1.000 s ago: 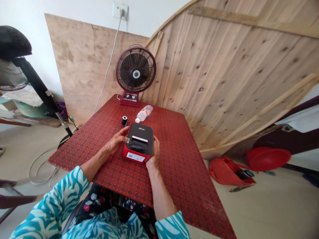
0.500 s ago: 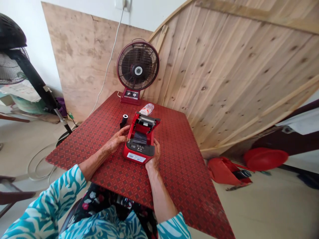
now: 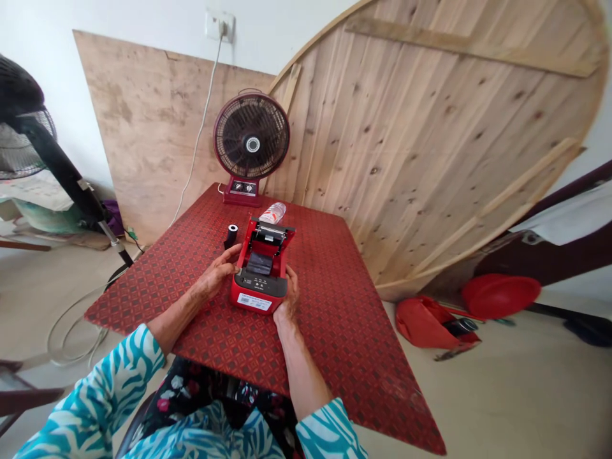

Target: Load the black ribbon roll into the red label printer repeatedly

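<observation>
A small red and black label printer (image 3: 259,302) sits on the patterned red table, its lid (image 3: 272,233) raised and tilted back. Dark, shiny material (image 3: 260,263) shows in the open compartment. My left hand (image 3: 220,271) grips the printer's left side, with the fingers closed against the casing. On the right side my right hand (image 3: 287,297) curls round the lower corner, and part of its fingers is hidden behind the printer. Just beyond my left fingers stands a small black roll (image 3: 231,236) with a pale ring on top.
Behind the printer lies a clear plastic bottle (image 3: 273,213). A table fan (image 3: 252,145) stands at the table's far edge, its white cord (image 3: 199,121) running up to a wall socket. A round wooden tabletop (image 3: 382,140) leans on the wall. A red bag (image 3: 423,325) lies on the floor.
The whole view has shifted a little, so the table and fan sit slightly lower and further left. Both hands keep their hold on the printer, and the lid stays raised.
</observation>
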Demonstrator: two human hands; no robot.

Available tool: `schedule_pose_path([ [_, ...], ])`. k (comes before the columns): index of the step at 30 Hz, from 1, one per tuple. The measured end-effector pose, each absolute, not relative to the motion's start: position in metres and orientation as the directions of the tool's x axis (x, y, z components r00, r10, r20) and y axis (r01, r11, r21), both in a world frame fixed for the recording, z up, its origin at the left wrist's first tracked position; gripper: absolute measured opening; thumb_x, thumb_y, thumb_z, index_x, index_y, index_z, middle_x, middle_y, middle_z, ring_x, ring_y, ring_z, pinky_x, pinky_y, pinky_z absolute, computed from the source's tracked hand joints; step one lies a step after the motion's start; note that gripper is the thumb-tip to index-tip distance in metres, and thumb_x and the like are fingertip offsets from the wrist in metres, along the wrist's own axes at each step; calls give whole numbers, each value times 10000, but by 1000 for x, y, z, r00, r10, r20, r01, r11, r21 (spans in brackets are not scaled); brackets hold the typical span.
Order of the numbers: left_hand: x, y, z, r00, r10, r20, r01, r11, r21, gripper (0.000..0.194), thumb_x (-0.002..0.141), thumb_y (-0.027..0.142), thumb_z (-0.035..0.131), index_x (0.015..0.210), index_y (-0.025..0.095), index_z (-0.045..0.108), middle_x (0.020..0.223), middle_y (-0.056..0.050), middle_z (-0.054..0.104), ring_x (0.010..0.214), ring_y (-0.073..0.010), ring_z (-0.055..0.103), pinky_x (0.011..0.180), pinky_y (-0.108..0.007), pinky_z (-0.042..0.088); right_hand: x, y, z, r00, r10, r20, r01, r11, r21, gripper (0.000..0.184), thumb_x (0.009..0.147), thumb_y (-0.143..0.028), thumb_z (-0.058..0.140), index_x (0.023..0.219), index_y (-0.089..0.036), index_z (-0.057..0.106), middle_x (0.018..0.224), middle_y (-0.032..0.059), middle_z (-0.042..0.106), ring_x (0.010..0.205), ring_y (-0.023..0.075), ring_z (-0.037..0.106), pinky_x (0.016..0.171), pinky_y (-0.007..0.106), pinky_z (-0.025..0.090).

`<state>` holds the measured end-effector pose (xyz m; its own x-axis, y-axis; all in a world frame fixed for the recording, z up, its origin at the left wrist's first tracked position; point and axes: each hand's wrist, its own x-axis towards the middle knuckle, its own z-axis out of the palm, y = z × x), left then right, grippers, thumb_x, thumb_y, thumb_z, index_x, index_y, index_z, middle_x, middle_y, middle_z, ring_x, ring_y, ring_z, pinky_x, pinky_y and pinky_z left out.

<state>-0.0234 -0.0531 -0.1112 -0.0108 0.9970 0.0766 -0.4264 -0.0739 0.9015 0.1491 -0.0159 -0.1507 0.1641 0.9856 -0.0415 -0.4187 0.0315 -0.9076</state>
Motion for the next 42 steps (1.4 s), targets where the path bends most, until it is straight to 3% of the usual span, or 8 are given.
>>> schedule_pose_path([
  [3,-29,-54,-105,-39,992,124,-263,-129,956,695,664,222,598,1354,183,516,1338,-96,592,1258,-313,507,1029,-415,414,149,-15,-152,150,989,-9,-397,52,-916,422,753,-452,573,1085,-199,633,898,16,696,719,137,600,650,259,472],
  [6,-33,-53,-89,-85,968,235,133,-223,966,594,737,313,609,1315,183,562,1325,-84,597,1256,-301,502,1063,-409,380,150,-14,-154,124,992,20,-390,67,-918,431,771,-457,554,1112,-204,627,963,30,700,788,155,615,690,276,477],
  [10,-27,-37,-58,127,934,335,569,-345,747,441,859,395,510,1221,178,636,1240,-91,645,1155,-257,576,1039,-380,410,150,-12,-157,117,991,69,-359,107,-927,446,788,-465,534,1140,-207,625,979,34,709,859,179,627,754,306,479],
  [15,-8,-11,-34,331,917,224,772,-400,494,364,922,342,419,1143,196,669,1176,-79,690,1096,-221,628,972,-331,464,147,-10,-158,147,983,109,-337,153,-929,426,794,-458,520,1111,-202,645,1010,39,712,939,199,622,821,327,470],
  [21,2,3,-19,258,964,-63,907,-219,360,372,901,182,398,1177,183,649,883,-40,754,684,-149,695,675,-224,514,143,-8,-156,178,977,120,-345,176,-922,390,785,-435,522,1072,-210,660,1023,35,707,985,203,609,849,333,464],
  [27,18,6,-11,339,924,-174,935,-352,-46,307,801,142,528,1023,221,724,1055,-86,729,977,-252,678,796,-299,501,143,-8,-156,166,977,132,-350,183,-918,370,797,-420,513,1066,-213,660,1031,37,702,1011,207,598,859,338,461],
  [36,18,17,-17,423,867,-264,903,-428,41,312,775,208,602,1071,220,701,1070,-77,730,976,-245,671,762,-277,498,144,-8,-156,162,979,123,-339,173,-925,385,789,-428,506,1067,-207,655,1018,39,701,1006,207,598,861,342,461],
  [42,15,23,-17,467,846,-256,884,-453,113,175,693,182,644,827,238,742,842,-36,750,809,-229,683,673,-257,472,146,-11,-151,154,982,109,-344,156,-926,396,786,-439,507,1075,-207,647,994,33,701,970,199,603,841,337,467],
])
